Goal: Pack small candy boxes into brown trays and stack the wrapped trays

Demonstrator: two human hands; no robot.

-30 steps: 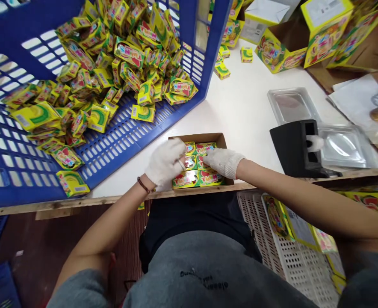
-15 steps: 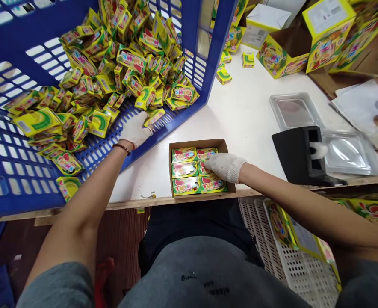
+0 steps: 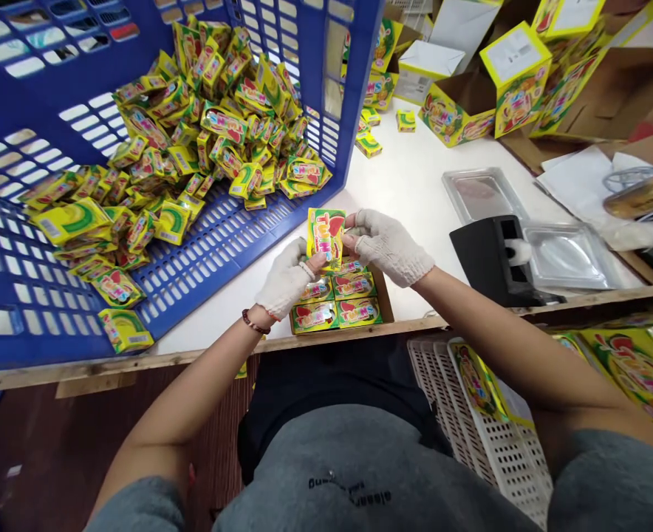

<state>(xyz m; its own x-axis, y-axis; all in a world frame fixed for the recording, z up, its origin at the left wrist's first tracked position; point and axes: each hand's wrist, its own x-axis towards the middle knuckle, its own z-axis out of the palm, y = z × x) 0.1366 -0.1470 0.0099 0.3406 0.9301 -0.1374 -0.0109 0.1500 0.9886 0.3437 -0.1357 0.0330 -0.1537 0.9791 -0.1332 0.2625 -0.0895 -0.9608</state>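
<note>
Since the last frame the left hand has been pulled back off the blue crate (image 3: 221,244), and a yellow pack (image 3: 326,238) has been brought up over the cardboard tray (image 3: 382,295). Loose packs (image 3: 193,140) are heaped in the crate, off to the left. The pack is gripped between the gloved left hand (image 3: 287,277) and right hand (image 3: 387,246), fingers clenched on both sides, just above the rows in the tray on the desk (image 3: 415,170). A black stand (image 3: 487,258) and a metal dish (image 3: 479,193) are sitting further right.
</note>
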